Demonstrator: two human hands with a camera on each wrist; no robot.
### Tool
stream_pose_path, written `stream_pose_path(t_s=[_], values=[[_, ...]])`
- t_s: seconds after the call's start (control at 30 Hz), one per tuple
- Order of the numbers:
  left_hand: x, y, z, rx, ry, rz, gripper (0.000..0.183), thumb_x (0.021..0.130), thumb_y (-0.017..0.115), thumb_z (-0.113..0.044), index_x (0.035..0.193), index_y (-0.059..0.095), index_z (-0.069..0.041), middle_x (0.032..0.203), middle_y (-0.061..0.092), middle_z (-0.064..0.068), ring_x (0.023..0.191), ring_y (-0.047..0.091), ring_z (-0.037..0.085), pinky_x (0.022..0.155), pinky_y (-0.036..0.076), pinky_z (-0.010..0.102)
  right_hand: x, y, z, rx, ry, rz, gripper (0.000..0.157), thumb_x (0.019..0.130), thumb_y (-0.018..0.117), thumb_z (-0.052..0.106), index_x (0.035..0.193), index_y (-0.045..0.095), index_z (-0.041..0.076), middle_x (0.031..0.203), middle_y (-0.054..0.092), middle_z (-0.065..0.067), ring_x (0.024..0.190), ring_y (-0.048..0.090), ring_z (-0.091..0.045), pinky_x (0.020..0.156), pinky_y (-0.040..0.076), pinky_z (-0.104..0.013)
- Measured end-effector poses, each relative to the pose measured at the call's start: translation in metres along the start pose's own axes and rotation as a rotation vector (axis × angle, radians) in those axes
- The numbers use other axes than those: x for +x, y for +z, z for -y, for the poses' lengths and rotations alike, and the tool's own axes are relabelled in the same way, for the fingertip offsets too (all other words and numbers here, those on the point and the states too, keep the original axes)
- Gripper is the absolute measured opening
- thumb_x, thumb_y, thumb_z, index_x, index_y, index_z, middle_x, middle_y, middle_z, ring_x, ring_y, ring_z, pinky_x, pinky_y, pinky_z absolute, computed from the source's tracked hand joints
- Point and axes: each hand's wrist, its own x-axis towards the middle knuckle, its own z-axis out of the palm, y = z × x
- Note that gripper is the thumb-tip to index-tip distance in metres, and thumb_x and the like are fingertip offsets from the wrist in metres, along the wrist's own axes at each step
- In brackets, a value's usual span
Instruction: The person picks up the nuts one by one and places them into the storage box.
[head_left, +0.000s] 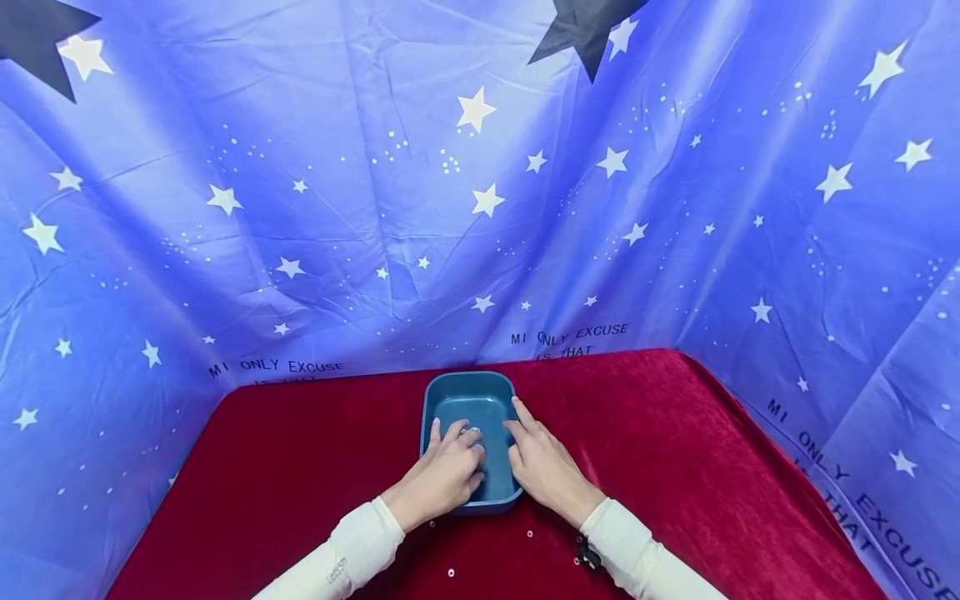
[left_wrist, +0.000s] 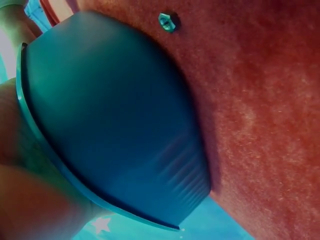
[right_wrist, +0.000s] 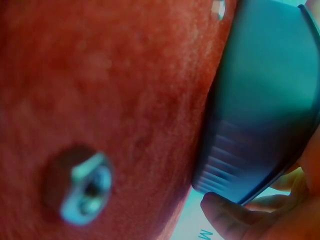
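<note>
A deep blue-green plastic tray [head_left: 468, 380] stands on a red cloth. My left hand [head_left: 444, 471] reaches over its near left rim, its bent fingers down inside. Small shiny pieces, apparently nuts, lie by those fingertips; whether any is pinched is hidden. With my right hand [head_left: 549, 467] I hold the tray's right rim, one finger along the outer wall and others over the edge. In the left wrist view a metal hex nut [left_wrist: 169, 22] lies on the cloth beside the tray wall [left_wrist: 115, 100]. Another hex nut [right_wrist: 86, 189] shows large in the right wrist view.
Several loose nuts [head_left: 451, 572] are scattered on the red cloth [head_left: 315, 467] in front of the tray. A black object [head_left: 589, 553] is by the right sleeve. Behind the table hangs a blue curtain [head_left: 420, 208] with white stars.
</note>
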Motion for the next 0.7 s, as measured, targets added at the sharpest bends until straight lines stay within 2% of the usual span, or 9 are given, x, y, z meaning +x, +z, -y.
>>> stream_pose_path(t_s=[0.23, 0.47, 0.6, 0.7], values=[[-0.006, 0.001, 0.005, -0.011, -0.051, -0.068, 0.017, 0.098, 0.084, -0.021, 0.109, 0.081, -0.01, 0.136, 0.071, 0.014, 0.138, 0.057, 0.041, 0.11, 0.044, 0.08, 0.0, 0.0, 0.001, 0.004, 0.006, -0.006, 0.036, 0.105, 0.061, 0.007, 0.138, 0.07, -0.007, 0.171, 0.043, -0.022, 0.13, 0.066, -0.038, 0.107, 0.057, -0.052], [-0.013, -0.004, 0.012, 0.006, -0.093, -0.136, 0.027, 0.094, 0.088, -0.017, 0.117, 0.079, -0.007, 0.138, 0.069, 0.02, 0.14, 0.056, 0.048, 0.108, 0.044, 0.082, 0.001, 0.0, 0.001, 0.008, 0.014, -0.004, 0.037, 0.105, 0.062, 0.006, 0.138, 0.069, -0.007, 0.172, 0.042, -0.022, 0.132, 0.066, -0.039, 0.108, 0.057, -0.053], [-0.016, -0.003, 0.017, -0.035, -0.142, -0.151, 0.034, 0.093, 0.089, -0.013, 0.123, 0.076, -0.003, 0.143, 0.064, 0.026, 0.142, 0.052, 0.054, 0.107, 0.045, 0.082, 0.001, 0.0, 0.001, 0.012, 0.023, -0.004, 0.037, 0.104, 0.062, 0.006, 0.138, 0.069, -0.007, 0.172, 0.042, -0.022, 0.135, 0.065, -0.04, 0.11, 0.056, -0.053], [-0.019, -0.002, 0.02, -0.093, -0.162, -0.18, 0.034, 0.092, 0.088, -0.007, 0.123, 0.075, 0.0, 0.146, 0.06, 0.032, 0.143, 0.049, 0.059, 0.107, 0.051, 0.073, 0.001, 0.0, 0.001, 0.021, 0.027, -0.004, 0.038, 0.104, 0.062, 0.006, 0.138, 0.069, -0.008, 0.172, 0.042, -0.022, 0.135, 0.064, -0.041, 0.11, 0.055, -0.054]])
